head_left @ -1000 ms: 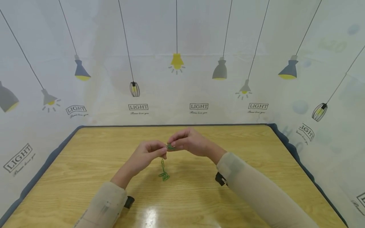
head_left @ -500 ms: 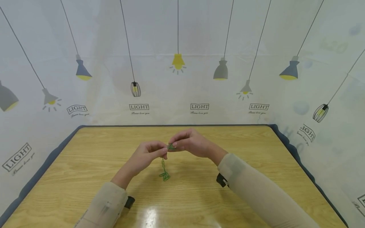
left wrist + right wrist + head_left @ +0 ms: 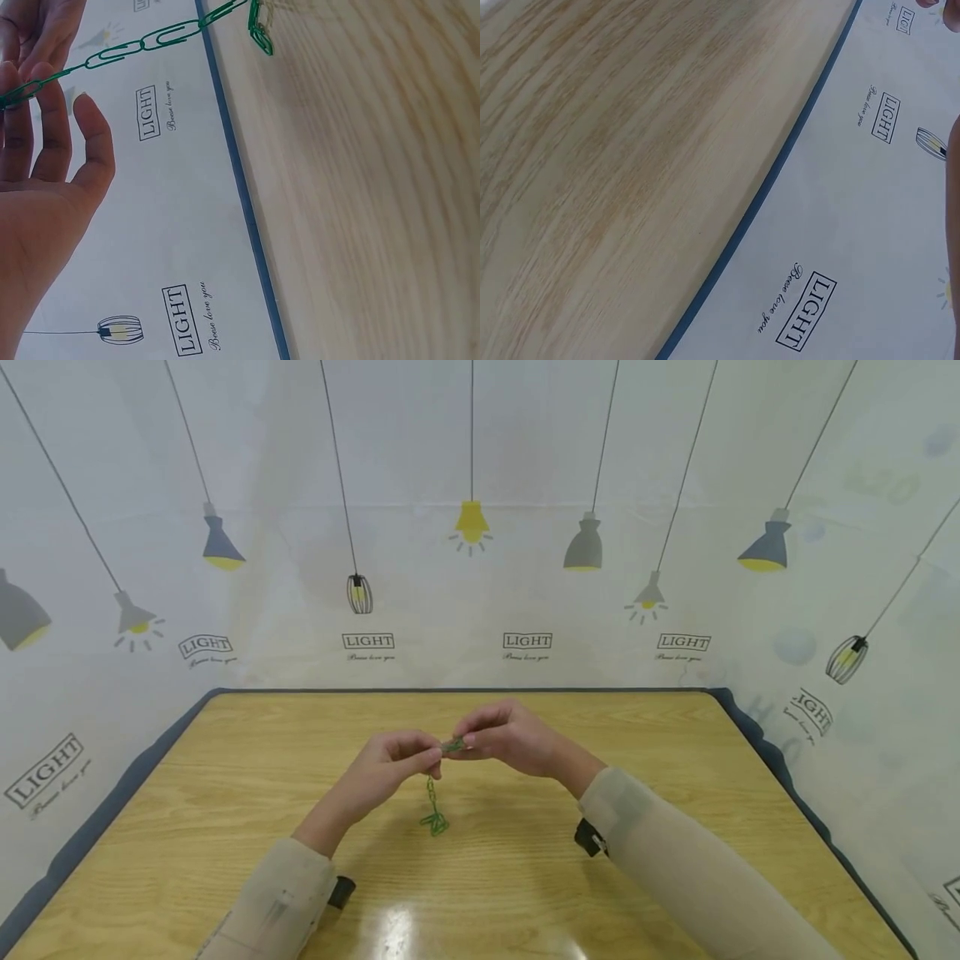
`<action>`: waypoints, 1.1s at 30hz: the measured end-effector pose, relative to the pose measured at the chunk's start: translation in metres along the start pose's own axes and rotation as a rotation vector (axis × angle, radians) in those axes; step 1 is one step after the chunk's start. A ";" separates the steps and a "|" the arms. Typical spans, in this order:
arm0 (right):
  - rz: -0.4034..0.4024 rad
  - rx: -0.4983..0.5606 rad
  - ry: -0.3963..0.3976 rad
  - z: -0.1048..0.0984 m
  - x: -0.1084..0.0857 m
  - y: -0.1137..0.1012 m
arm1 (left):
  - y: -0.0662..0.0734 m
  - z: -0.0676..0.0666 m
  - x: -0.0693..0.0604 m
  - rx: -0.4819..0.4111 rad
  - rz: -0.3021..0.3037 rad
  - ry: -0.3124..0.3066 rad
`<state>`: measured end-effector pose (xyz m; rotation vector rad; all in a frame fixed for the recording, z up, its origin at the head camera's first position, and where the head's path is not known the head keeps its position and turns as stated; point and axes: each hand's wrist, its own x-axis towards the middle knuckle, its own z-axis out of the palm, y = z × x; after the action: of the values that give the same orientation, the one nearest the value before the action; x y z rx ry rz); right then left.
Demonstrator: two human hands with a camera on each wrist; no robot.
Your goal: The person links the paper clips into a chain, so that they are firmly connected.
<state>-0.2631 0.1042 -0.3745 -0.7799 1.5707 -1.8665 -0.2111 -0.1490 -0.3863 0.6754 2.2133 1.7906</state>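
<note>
A chain of green paper clips (image 3: 166, 37) hangs from my left hand (image 3: 382, 764), and its lower end (image 3: 434, 823) lies bunched on the table. The left hand pinches the upper part of the chain between thumb and fingers. Just beside it, my right hand (image 3: 517, 739) pinches a green paper clip (image 3: 453, 745) that spans the small gap between the two hands. How this clip joins the chain is too small to tell. In the left wrist view several linked clips run taut from the fingertips. The right wrist view shows only the edge of the right hand.
A wooden table (image 3: 637, 727) lies under both hands, with a dark blue edge along its back and sides. Behind it stands a pale wall sheet (image 3: 435, 460) printed with lamps and the word LIGHT. Black wrist cameras (image 3: 341, 892) sit on both sleeves.
My right hand has drawn slightly to the right, and more of the green clip shows between the hands. The left hand stays almost still, with the chain hanging as before.
</note>
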 end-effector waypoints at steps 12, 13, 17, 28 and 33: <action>-0.043 -0.005 0.077 -0.021 -0.015 0.003 | -0.003 -0.003 0.000 0.068 -0.038 0.000; -0.049 0.001 0.084 -0.023 -0.017 0.003 | -0.003 -0.004 0.000 0.071 -0.040 0.000; -0.065 0.016 0.112 -0.029 -0.025 0.000 | -0.004 -0.005 -0.001 0.088 -0.056 0.003; -0.082 0.015 0.123 -0.042 -0.049 -0.004 | -0.007 -0.008 -0.004 0.099 -0.107 0.004; -0.083 0.024 0.127 -0.037 -0.052 -0.007 | -0.009 -0.007 -0.003 0.086 -0.089 -0.050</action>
<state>-0.2568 0.1678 -0.3769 -0.7383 1.6121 -2.0262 -0.2138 -0.1582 -0.3937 0.6204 2.2612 1.6268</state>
